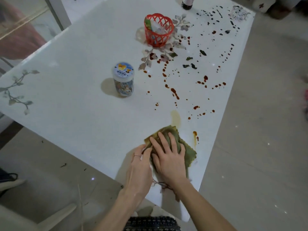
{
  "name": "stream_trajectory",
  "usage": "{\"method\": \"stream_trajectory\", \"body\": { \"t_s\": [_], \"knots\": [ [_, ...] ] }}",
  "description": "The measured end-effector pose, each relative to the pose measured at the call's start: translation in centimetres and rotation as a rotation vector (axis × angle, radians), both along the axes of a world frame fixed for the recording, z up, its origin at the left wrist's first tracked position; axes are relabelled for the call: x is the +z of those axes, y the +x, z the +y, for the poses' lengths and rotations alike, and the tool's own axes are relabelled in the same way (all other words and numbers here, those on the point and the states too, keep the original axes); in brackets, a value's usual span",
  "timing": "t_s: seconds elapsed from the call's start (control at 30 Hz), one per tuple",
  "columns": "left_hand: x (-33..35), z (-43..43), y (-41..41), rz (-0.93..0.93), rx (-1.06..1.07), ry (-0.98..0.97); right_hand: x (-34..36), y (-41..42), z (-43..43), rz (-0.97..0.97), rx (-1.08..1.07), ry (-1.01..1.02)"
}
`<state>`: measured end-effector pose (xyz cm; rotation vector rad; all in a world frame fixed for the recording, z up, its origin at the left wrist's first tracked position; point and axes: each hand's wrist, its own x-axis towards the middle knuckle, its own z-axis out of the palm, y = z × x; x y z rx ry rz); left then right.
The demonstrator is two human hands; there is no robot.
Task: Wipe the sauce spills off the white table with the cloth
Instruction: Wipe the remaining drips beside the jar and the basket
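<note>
Lid of the small clear plastic jar point(123, 73), centre-left of frame: dark printed characters, too blurred to read.
Elsewhere: nothing legible.

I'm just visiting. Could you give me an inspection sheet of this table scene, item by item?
Surface: white table with printed flowers, spattered with red-brown sauce spills and dark blotches toward the far end.
Job's things: stained green cloth lies near the front edge.
Clutter: red plastic lattice basket, white-lidded jar, dark bottle, dark leaf scraps.
Hands: right hand presses flat on the cloth; left hand grips its edge.
Cables: nothing seen.
Surroundings: pale tiled floor, shoe at left.
</note>
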<state>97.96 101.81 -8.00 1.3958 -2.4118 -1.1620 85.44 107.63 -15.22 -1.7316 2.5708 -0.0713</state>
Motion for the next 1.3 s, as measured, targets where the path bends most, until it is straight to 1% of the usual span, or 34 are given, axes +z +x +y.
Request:
{"method": "stream_trajectory", "body": {
  "t_s": [0.13, 0.23, 0.3, 0.37, 0.43, 0.47, 0.57, 0.63, 0.7, 0.77, 0.8, 0.87, 0.9, 0.97, 1.03, 1.1, 1.17, 1.23, 1.3],
  "knots": [
    [-0.5, 0.2, -0.5, -0.044, 0.049, -0.074, 0.0, -3.9, -3.6, -0.028, -0.041, 0.018],
    [-1.1, 0.6, -1.4, -0.084, 0.121, -0.113, -0.3, -3.6, -3.0, -0.020, -0.059, -0.025],
    [-1.4, 1.1, -2.2, -0.107, 0.199, -0.126, -0.4, -2.5, 0.0, -0.028, 0.025, -0.056],
    [-1.4, 1.7, -3.1, -0.136, 0.260, -0.145, -0.2, -2.8, 3.3, -0.043, 0.179, -0.059],
    [-1.5, 2.6, -4.5, -0.176, 0.306, -0.167, 0.0, -6.1, 4.2, -0.059, 0.330, -0.064],
    [-1.6, 2.9, -4.9, -0.187, 0.325, -0.152, 0.0, -7.8, 3.7, -0.055, 0.356, -0.069],
    [-2.3, 3.6, -6.1, -0.251, 0.369, -0.111, -0.1, -12.0, 1.6, -0.028, 0.290, -0.060],
    [-2.5, 4.3, -7.0, -0.323, 0.362, -0.132, -0.5, -12.3, 1.5, -0.041, 0.213, -0.075],
    [-2.7, 4.7, -7.6, -0.362, 0.348, -0.165, -0.8, -10.4, 2.9, -0.040, 0.177, -0.105],
    [-2.7, 4.9, -7.8, -0.381, 0.353, -0.169, -0.8, -8.9, 5.5, -0.056, 0.262, -0.118],
    [-2.7, 5.0, -7.9, -0.387, 0.352, -0.164, -0.9, -9.0, 6.7, -0.063, 0.344, -0.118],
    [-2.8, 5.0, -7.9, -0.406, 0.331, -0.155, -0.8, -11.1, 7.2, -0.078, 0.506, -0.120],
    [-2.8, 5.0, -7.8, -0.417, 0.319, -0.147, -0.8, -12.5, 6.6, -0.081, 0.550, -0.129],
    [-2.9, 4.9, -7.7, -0.433, 0.301, -0.123, -0.8, -15.4, 4.8, -0.052, 0.536, -0.129],
    [-3.0, 4.8, -7.5, -0.437, 0.295, -0.095, -0.8, -17.4, 3.3, -0.033, 0.431, -0.108],
    [-2.9, 4.8, -7.8, -0.447, 0.296, -0.082, -1.0, -17.1, 3.1, -0.042, 0.308, -0.133],
    [-3.1, 5.0, -8.1, -0.474, 0.309, -0.077, -1.1, -14.8, 4.2, -0.053, 0.240, -0.154],
    [-3.3, 5.2, -8.4, -0.495, 0.335, -0.090, -1.2, -12.9, 5.8, -0.058, 0.283, -0.151],
    [-3.5, 5.3, -8.7, -0.494, 0.356, -0.086, -1.2, -13.7, 6.2, -0.059, 0.395, -0.147]
  ]
}}
